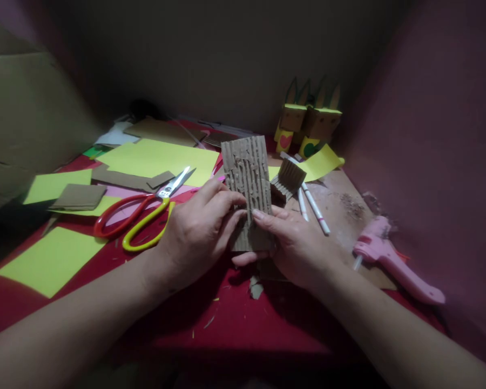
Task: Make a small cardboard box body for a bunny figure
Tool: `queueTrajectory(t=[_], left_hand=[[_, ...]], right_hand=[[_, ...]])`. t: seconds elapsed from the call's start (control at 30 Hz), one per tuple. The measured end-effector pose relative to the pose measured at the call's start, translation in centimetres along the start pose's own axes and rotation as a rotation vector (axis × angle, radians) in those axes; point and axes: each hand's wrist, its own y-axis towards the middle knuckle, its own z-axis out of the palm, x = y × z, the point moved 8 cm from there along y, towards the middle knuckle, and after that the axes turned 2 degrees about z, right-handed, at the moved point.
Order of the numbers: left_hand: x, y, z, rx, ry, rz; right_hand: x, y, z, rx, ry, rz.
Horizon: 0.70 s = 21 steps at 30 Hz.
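A rectangular piece of corrugated cardboard stands tilted up in front of me, its ridges bare and some paper torn along them. My right hand grips its lower right part, thumb on the ridged face and fingers behind. On the left side of the ridges, my left hand is closed in a pinch against the surface; any shred between its fingertips is too small to make out. Just left of that hand lie scissors with one red and one yellow handle. A folded corrugated strip sits behind my right hand.
Yellow paper sheets and cardboard pieces cover the left of the red cloth. At right lie a pink glue gun and white pens. Two cardboard figures stand at the back, close to the wall.
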Motion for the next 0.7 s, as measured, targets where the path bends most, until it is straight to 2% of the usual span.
queueTrajectory(t=[0.3, 0.47, 0.6, 0.7], left_hand=[[0.5, -0.1, -0.4, -0.039, -0.090, -0.098], [1.6, -0.3, 0.4, 0.050, -0.189, -0.251], [1.4, -0.4, 0.6, 0.088, -0.179, -0.242], [1.3, -0.3, 0.2, 0.042, -0.189, -0.226]], right_hand=[[-0.4, -0.2, 0.3, 0.026, -0.012, -0.014], [-0.6, -0.1, 0.3, 0.013, -0.018, -0.031], [-0.2, 0.1, 0.3, 0.013, 0.031, -0.062], [0.1, 0.2, 0.2, 0.008, 0.054, -0.060]])
